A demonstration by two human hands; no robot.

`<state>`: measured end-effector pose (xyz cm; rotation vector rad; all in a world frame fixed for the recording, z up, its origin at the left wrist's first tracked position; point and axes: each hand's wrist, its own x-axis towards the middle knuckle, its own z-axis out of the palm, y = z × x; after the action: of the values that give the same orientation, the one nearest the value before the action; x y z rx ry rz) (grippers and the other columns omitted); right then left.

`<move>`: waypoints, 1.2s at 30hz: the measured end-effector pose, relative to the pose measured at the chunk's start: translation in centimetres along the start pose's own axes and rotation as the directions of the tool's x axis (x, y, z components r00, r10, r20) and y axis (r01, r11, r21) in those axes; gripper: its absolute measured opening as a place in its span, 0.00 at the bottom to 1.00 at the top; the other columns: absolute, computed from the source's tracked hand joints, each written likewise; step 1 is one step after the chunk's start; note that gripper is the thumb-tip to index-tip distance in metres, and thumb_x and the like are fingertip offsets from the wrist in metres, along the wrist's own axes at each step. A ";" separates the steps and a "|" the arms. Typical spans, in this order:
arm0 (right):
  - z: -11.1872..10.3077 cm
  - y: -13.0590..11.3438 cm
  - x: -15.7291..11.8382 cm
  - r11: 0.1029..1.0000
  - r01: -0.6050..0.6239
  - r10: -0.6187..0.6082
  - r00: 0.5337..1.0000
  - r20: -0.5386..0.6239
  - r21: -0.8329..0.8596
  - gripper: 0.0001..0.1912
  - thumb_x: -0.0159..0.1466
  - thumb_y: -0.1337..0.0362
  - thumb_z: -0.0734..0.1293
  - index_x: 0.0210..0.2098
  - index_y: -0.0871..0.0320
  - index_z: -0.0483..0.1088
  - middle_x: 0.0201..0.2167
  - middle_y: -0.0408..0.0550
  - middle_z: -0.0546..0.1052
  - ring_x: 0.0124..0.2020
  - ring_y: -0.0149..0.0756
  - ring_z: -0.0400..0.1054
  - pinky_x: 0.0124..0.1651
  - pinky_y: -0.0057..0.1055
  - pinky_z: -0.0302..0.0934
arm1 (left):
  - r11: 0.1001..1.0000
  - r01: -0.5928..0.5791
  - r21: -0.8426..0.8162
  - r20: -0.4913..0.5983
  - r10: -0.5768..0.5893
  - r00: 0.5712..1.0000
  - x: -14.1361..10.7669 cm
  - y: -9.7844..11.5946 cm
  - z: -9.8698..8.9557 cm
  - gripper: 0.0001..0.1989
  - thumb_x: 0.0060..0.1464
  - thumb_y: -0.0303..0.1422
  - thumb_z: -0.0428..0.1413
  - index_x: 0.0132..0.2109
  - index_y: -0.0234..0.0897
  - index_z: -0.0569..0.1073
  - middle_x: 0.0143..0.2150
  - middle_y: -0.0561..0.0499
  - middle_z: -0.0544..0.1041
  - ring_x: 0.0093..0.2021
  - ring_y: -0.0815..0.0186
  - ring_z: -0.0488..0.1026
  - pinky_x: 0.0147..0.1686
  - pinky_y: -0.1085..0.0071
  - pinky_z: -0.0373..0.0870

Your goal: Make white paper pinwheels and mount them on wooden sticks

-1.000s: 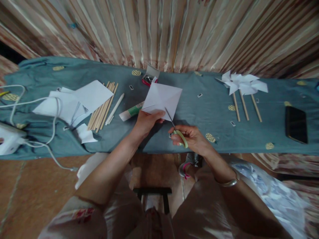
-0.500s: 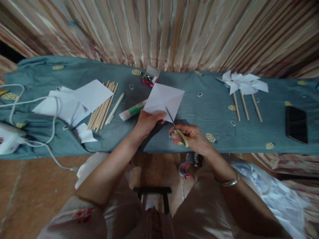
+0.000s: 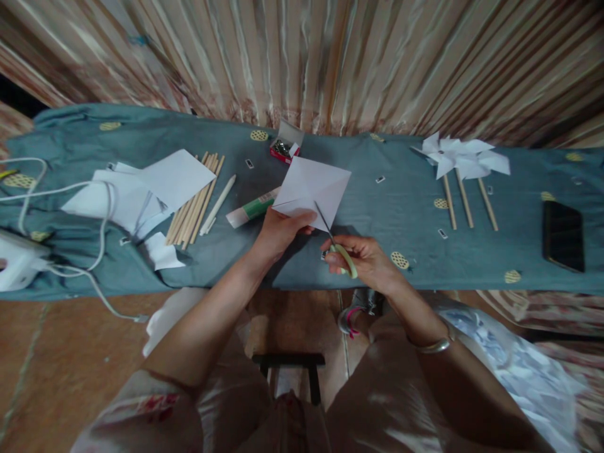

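Observation:
A square white sheet of paper (image 3: 314,185) with diagonal creases is pinched at its lower left by my left hand (image 3: 285,229), thumb on top. My right hand (image 3: 361,258) grips a pair of scissors (image 3: 350,264) by the light green handles. Their blades lie along the paper's lower corner, tips pointing toward its middle. Just left of the sheet lies a green and white glue stick (image 3: 255,207), partly covered by the paper. Behind the sheet stands an opened small red box (image 3: 283,151) of metal pins or clips.
Wooden sticks (image 3: 195,201), a white pen (image 3: 219,204) and white paper sheets (image 3: 174,179) lie left. White cables (image 3: 106,251) trail at the far left. To the right are paper pinwheels (image 3: 465,157) on sticks and a black phone (image 3: 563,236). A curtain (image 3: 302,63) hangs behind the table.
Almost nothing differs. The whole view has shifted very slightly, while both hands, the paper and the scissors keep their positions relative to each other.

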<state>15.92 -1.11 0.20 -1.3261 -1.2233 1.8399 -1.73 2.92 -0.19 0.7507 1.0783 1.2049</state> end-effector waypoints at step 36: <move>0.2 0.4 0.4 0.999 0.024 -0.023 1.000 -0.012 0.036 0.23 0.43 0.49 0.82 0.31 0.56 0.76 0.20 0.36 0.73 0.20 0.24 0.65 0.24 0.24 0.64 | 0.999 -0.036 -0.014 0.031 0.036 0.999 0.4 -0.7 -0.4 0.10 0.37 0.29 0.66 0.30 0.35 0.74 0.26 0.54 0.76 0.23 0.73 0.68 0.21 0.76 0.67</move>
<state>15.66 -0.98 -0.28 -1.2962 -1.1888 1.8268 -1.82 3.05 -1.07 0.7787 1.0341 1.2265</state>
